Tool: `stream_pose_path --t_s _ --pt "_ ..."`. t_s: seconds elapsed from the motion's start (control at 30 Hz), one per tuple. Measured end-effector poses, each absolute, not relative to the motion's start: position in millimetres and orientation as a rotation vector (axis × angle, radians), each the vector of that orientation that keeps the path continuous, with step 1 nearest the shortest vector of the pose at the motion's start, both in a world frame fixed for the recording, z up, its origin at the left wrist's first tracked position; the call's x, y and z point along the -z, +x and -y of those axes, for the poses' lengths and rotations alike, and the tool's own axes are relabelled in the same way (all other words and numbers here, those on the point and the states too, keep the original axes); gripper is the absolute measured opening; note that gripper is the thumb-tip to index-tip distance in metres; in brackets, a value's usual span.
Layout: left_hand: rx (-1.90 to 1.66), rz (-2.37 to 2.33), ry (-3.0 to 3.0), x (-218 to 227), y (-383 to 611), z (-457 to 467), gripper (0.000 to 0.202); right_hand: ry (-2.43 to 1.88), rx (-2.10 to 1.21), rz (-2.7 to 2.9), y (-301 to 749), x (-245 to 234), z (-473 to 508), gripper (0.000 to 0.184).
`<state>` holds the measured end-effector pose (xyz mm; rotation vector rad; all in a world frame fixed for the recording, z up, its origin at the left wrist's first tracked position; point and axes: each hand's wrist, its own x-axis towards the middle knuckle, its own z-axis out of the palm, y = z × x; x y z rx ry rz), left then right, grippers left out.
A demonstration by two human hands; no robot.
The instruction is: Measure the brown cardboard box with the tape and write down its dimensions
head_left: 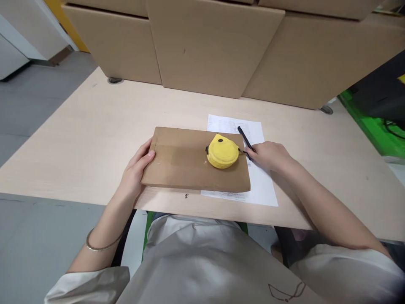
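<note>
A flat brown cardboard piece (pixel 183 162) lies on the wooden desk (pixel 88 139). My left hand (pixel 136 171) grips its left edge, thumb on top and fingers curled under. A yellow round tape measure (pixel 222 151) sits on the cardboard's right part. My right hand (pixel 268 155) rests just right of the cardboard, closed around a black pen (pixel 245 139) that points up and left over a printed white sheet (pixel 259 185). The sheet is partly hidden under the cardboard.
Large cardboard boxes (pixel 215 46) stand along the desk's far edge. Cable grommets (pixel 114 80) sit at the back left and back right. A green object (pixel 373 124) lies off the desk to the right. A bracelet (pixel 99 245) is on my left wrist.
</note>
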<state>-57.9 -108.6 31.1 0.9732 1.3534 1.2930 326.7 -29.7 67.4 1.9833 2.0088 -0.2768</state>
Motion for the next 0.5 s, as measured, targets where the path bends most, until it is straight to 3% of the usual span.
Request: stream_pose_path --t_s 0.13,0.27,0.4,0.5 --pt "-1.297 -1.353 0.966 -33 -56 108 0.059 2.009 0.226 -2.049 328 -82 22 0.051" --pt "-1.310 -1.394 0.897 -31 -53 105 0.069 2.166 0.153 -2.511 306 -113 36 0.046" --pt "-1.401 -1.323 0.737 -26 -51 96 0.057 1.844 0.248 -2.783 258 -124 62 0.057" --pt "-1.424 -1.326 0.635 -29 -52 88 0.045 1.815 0.212 -2.730 242 -121 70 0.054"
